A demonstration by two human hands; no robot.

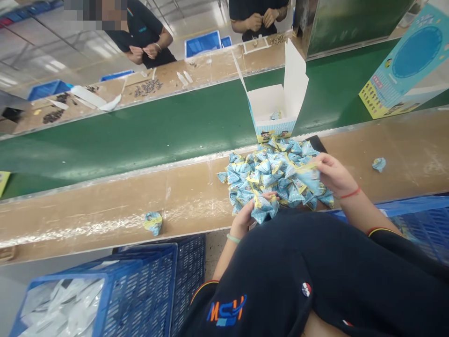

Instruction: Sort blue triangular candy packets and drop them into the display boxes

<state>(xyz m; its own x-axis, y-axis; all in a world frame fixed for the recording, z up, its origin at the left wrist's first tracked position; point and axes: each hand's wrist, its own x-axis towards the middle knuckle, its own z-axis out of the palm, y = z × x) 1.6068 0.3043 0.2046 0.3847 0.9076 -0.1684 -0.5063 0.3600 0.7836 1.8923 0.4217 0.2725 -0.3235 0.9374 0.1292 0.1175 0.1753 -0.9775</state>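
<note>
A heap of small blue and yellow pyramid-shaped packets (268,168) covers the bench in front of me. My left hand (244,216) is closed around a few of these packets (263,208) at the near edge of the heap. Over the heap's right side, my right hand (334,174) pinches one packet (309,178) by its yellow edge; that packet is slightly blurred. Just behind the heap stands an open box (275,133), white inside with its flaps up. At least one packet (276,115) lies in it.
Single packets lie on the bench at left (153,223) and right (379,164). A tall blue and yellow box (396,79) stands on the green belt (157,133). Blue crates (140,285) are below the bench. Two co-workers (154,47) handle small parts opposite.
</note>
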